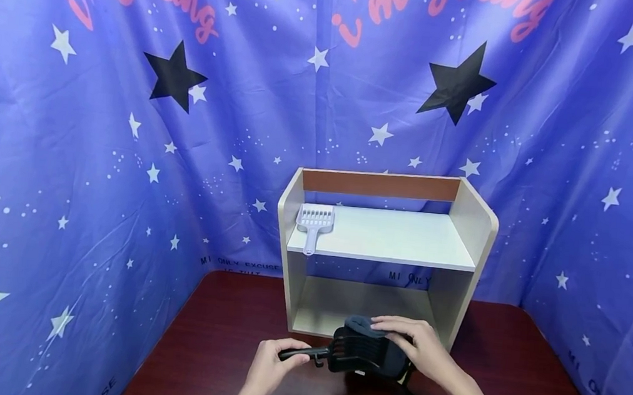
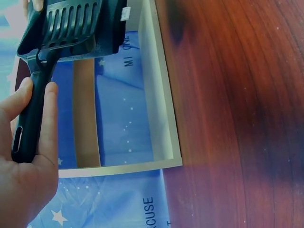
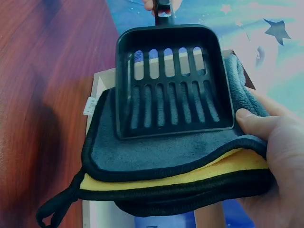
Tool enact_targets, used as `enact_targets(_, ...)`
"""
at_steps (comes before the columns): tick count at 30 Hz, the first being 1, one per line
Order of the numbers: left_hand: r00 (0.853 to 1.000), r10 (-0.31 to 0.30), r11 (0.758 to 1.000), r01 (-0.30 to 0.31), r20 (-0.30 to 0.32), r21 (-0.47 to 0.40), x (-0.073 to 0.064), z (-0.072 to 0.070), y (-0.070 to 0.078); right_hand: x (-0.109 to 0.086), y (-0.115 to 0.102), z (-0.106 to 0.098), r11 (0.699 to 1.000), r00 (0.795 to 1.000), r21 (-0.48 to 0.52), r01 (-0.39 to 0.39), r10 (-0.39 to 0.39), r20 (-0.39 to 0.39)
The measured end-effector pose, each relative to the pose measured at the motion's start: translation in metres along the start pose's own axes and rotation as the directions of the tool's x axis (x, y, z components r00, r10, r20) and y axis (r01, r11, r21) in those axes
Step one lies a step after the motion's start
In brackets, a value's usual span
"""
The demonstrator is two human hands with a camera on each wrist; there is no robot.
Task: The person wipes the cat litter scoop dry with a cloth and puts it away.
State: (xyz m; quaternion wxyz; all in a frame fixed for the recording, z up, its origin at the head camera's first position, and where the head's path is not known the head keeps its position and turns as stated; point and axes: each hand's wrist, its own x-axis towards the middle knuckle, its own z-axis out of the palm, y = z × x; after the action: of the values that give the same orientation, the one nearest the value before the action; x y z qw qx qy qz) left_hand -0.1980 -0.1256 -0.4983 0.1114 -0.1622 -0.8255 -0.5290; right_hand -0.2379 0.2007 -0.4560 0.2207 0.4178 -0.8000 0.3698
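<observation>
A black slotted litter scoop (image 3: 173,80) is held by its handle in my left hand (image 1: 270,369), thumb and fingers round the grip. Behind the scoop's pan lies a folded cloth (image 3: 142,156), grey on one face and yellow on the other, with black edging and a hanging loop. My right hand (image 1: 419,347) grips the cloth at its side, the thumb close to the scoop's rim in the right wrist view. Both things are up off the table, in front of the shelf. The left wrist view shows the scoop handle (image 2: 33,114) lying across my palm.
A small two-level shelf unit (image 1: 383,236) stands on the dark red wooden table (image 1: 214,333). On its upper board, at the left, lies a pale lavender slotted scoop (image 1: 314,222). A blue-purple curtain (image 1: 245,103) with stars surrounds the table.
</observation>
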Motion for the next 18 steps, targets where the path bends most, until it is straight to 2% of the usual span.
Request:
enact_targets(4, 0.999, -0.007, 0.999, 0.006, -0.035, -0.042, 0.001, -0.003, -0.001, -0.007, 0.000, -0.002, 0.988, 0.989, 0.060, -0.143, 0.145, -0.033)
enact_targets(8, 0.998, -0.040, 0.994, 0.034, -0.058, -0.105, 0.002, -0.005, -0.003, -0.015, 0.000, -0.005, 0.947, 0.954, 0.122, -0.297, 0.298, 0.003)
enact_targets(12, 0.993, -0.060, 0.987, 0.044, -0.099, -0.156, 0.007, -0.010, -0.003, -0.014, 0.004, -0.014, 0.920, 0.933, 0.159, -0.358, 0.357, 0.039)
enact_targets(14, 0.992, -0.050, 0.990, 0.034, -0.114, -0.139, 0.009, -0.012, -0.002, -0.010, 0.007, -0.020, 0.909, 0.928, 0.189, -0.371, 0.370, 0.040)
enact_targets(18, 0.997, -0.009, 0.996, 0.002, -0.075, -0.086, 0.012, -0.016, 0.000, 0.002, 0.012, -0.030, 0.903, 0.931, 0.231, -0.362, 0.363, 0.036)
